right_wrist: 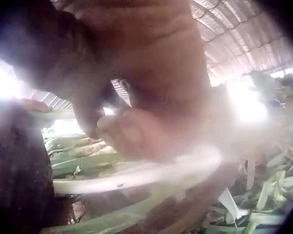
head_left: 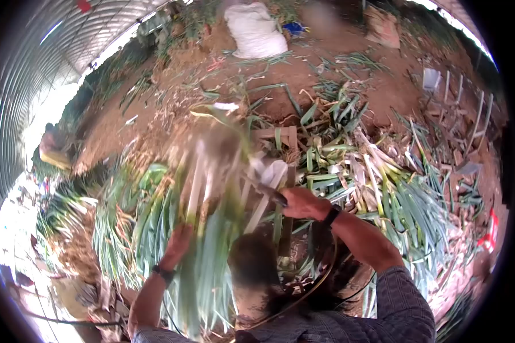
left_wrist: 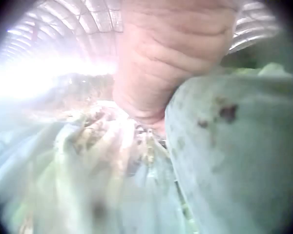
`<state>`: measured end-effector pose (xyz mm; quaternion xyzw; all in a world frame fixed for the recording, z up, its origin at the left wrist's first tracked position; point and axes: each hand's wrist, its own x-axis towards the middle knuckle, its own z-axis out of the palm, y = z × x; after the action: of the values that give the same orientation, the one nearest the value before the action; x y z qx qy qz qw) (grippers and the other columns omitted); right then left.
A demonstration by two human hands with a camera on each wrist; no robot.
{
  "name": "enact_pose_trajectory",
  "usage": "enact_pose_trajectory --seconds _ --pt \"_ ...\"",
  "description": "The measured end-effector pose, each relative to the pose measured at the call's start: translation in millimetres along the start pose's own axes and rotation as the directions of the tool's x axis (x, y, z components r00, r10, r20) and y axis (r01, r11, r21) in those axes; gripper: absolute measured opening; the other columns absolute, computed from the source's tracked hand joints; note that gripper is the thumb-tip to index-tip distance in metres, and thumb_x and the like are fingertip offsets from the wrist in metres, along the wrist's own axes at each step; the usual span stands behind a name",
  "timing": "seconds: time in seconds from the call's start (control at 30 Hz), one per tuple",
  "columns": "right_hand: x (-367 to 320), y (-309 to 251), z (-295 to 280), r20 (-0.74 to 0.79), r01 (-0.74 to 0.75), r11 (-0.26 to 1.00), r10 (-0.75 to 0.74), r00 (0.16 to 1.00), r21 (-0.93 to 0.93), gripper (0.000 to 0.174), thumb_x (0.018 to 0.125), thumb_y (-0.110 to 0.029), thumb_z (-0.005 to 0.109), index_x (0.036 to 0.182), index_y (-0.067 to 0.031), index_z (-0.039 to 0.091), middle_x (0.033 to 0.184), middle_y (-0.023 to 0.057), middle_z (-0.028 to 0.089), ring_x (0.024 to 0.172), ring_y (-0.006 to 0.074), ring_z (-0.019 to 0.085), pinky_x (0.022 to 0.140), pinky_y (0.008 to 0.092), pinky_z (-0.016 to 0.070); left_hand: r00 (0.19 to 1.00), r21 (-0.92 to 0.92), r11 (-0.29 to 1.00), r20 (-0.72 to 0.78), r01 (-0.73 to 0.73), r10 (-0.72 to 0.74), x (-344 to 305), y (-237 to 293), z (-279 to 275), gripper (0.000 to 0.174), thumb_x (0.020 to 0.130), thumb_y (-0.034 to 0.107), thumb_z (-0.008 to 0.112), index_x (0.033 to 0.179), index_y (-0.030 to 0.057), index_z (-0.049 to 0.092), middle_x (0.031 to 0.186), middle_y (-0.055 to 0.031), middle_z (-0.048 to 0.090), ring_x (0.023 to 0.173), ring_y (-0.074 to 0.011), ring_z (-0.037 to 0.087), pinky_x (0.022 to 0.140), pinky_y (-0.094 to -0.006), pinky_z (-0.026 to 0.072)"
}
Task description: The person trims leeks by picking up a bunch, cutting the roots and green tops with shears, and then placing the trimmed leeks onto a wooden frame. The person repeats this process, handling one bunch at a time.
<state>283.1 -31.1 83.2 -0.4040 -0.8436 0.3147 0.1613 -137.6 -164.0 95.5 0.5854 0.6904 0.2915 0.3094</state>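
In the head view, my left hand [head_left: 179, 246] grips a leek [head_left: 202, 257] whose long green leaves hang toward my body, blurred by motion. A broad leaf [left_wrist: 239, 156] passes beside that hand in the left wrist view, where the fingers are mostly hidden. My right hand [head_left: 304, 203] holds a knife [head_left: 267, 191] by its dark handle, with the blurred blade pointing up and left toward the white leek stems. Curled fingers [right_wrist: 141, 136] of this hand show close in the right wrist view, above a white leek stem [right_wrist: 112, 183].
Piles of leeks lie to the left [head_left: 149, 223] and right [head_left: 406, 200]. Leaf scraps and a wooden frame [head_left: 277, 136] are ahead on the soil. Farther back stand a white sack [head_left: 254, 31] and a brownish sack [head_left: 383, 27]. A metal rack [head_left: 479, 123] is at the right.
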Motion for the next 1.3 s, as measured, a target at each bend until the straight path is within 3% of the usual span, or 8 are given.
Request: enact_pose_trajectory --seconds 0.27,0.47,0.63,0.87,0.9,1.03,1.17,1.3 --pt "33.2 -8.4 17.6 0.138 -0.064 0.990 0.046 0.989 0.126 0.032 0.079 -0.025 0.069 0.096 0.0008 0.061 0.076 0.0162 0.064 0.070 0.0274 0.064 0.063 0.0399 0.0510 0.975 -0.102 0.995 0.219 -0.002 0.024 -63.6 88.6 25.5 0.026 0.102 0.025 0.045 0.092 0.0039 0.056 0.065 0.0011 0.046 0.059 -0.0082 0.039 0.050 -0.0294 0.0342" --pt "57.8 -19.2 -29.0 0.271 -0.441 0.643 0.351 0.896 0.626 0.018 0.081 -0.012 0.061 0.095 -0.0013 0.062 0.094 0.0104 0.063 0.079 0.0184 0.060 0.065 0.0316 0.0459 0.980 0.193 0.980 0.199 -0.055 0.016 -122.5 65.1 -4.7 0.027 0.103 0.025 0.046 0.088 0.0042 0.053 0.065 0.0025 0.044 0.057 -0.0077 0.040 0.049 -0.0286 0.0340" --pt "64.7 -21.5 -5.8 0.015 -0.266 0.434 0.500 0.866 0.861 0.026 0.079 -0.025 0.067 0.085 0.0000 0.064 0.070 0.0093 0.061 0.056 0.0179 0.057 0.052 0.0325 0.0443 0.994 0.370 0.928 0.113 -0.039 -0.003 -176.6 49.4 -48.7 0.030 0.102 0.030 0.049 0.089 0.0037 0.055 0.067 0.0002 0.050 0.057 -0.0086 0.046 0.046 -0.0260 0.0352" --pt "47.2 -40.9 -44.9 0.049 -0.352 0.607 0.457 0.888 0.712 0.028 0.077 -0.032 0.070 0.082 -0.0050 0.064 0.068 0.0075 0.060 0.060 0.0172 0.059 0.055 0.0348 0.0492 0.970 -0.481 0.857 -0.051 0.183 -0.236 -140.8 50.8 -87.1 0.033 0.105 0.035 0.037 0.103 0.0079 0.056 0.071 0.0052 0.048 0.055 -0.0060 0.046 0.043 -0.0224 0.0386" --pt "44.7 -45.3 -44.9 0.017 -0.300 0.607 0.426 0.904 0.736 0.026 0.078 -0.031 0.069 0.083 -0.0056 0.064 0.070 0.0078 0.060 0.064 0.0180 0.059 0.059 0.0355 0.0497 0.983 -0.211 0.970 -0.111 0.120 -0.146 -120.7 78.6 -72.6 0.032 0.105 0.035 0.038 0.105 0.0082 0.055 0.072 0.0058 0.048 0.057 -0.0059 0.047 0.045 -0.0226 0.0398" --pt "36.3 -34.2 -11.9 0.042 -0.115 0.931 0.108 0.993 0.345 0.027 0.077 -0.022 0.064 0.097 -0.0037 0.060 0.081 0.0139 0.063 0.075 0.0261 0.062 0.069 0.0408 0.0515 0.998 -0.806 0.590 0.012 0.047 -0.063 -26.3 -1.9 -11.0 0.028 0.100 0.029 0.051 0.120 0.0108 0.051 0.083 -0.0049 0.059 0.062 -0.0146 0.057 0.050 -0.0276 0.0492" --pt "13.0 -23.8 -23.3 0.005 -0.211 0.974 0.212 0.977 0.085 0.032 0.080 -0.022 0.065 0.103 -0.0017 0.058 0.085 0.0156 0.062 0.078 0.0278 0.062 0.072 0.0406 0.0512 0.859 -0.755 0.418 0.392 0.505 -0.329 17.8 -32.9 44.2 0.047 0.097 0.037 0.055 0.134 0.0110 0.046 0.115 -0.0130 0.059 0.087 -0.0187 0.061 0.067 -0.0327 0.0559" --pt "7.0 23.9 -13.8 0.076 -0.260 0.680 0.289 0.954 0.686 0.031 0.086 -0.021 0.067 0.109 -0.0041 0.056 0.099 0.0013 0.055 0.087 0.0120 0.052 0.069 0.0299 0.0447 0.819 -0.483 0.718 0.531 0.502 -0.217 14.5 -53.5 94.2 0.048 0.099 0.037 0.051 0.138 0.0094 0.043 0.123 -0.0131 0.054 0.100 -0.0207 0.057 0.076 -0.0365 0.0535"
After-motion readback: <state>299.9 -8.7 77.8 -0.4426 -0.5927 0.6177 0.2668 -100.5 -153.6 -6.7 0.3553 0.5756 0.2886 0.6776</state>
